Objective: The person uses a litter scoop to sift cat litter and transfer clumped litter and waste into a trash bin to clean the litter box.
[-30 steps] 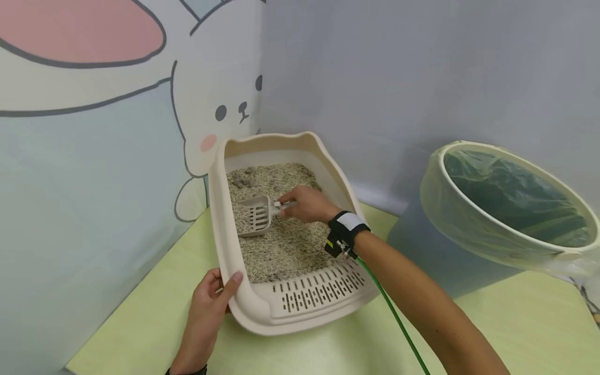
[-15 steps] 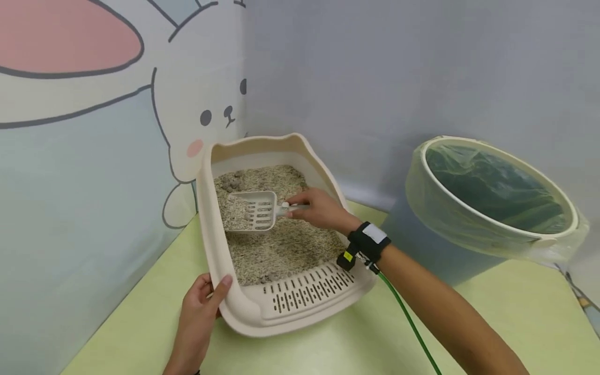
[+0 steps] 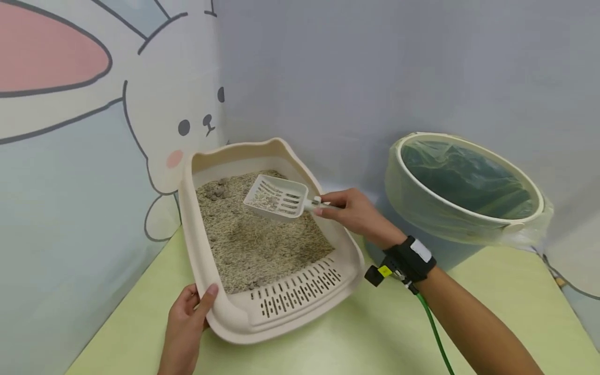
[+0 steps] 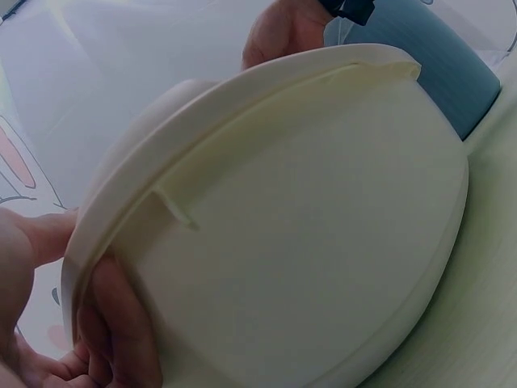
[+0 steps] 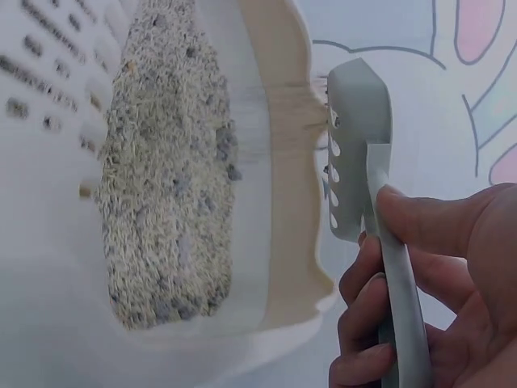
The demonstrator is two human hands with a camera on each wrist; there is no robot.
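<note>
**Slotted scoop lifted over the litter tray**

Scoop (image 3: 277, 197): pale plastic, slotted, holding granules, raised above the cream, smooth-walled litter tray (image 3: 286, 317). Right hand (image 3: 356, 213) fingers grasp its handle. Left hand (image 3: 185, 325) fingers clasp the tray's near rounded rim. Grainy beige litter (image 3: 253, 245) fills the tray; a bag-lined round bin (image 3: 464, 182) stands beside it.

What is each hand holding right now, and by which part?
The right hand grips the scoop by its handle, lifted above the litter. The left hand holds the litter box at its near corner rim.
</note>
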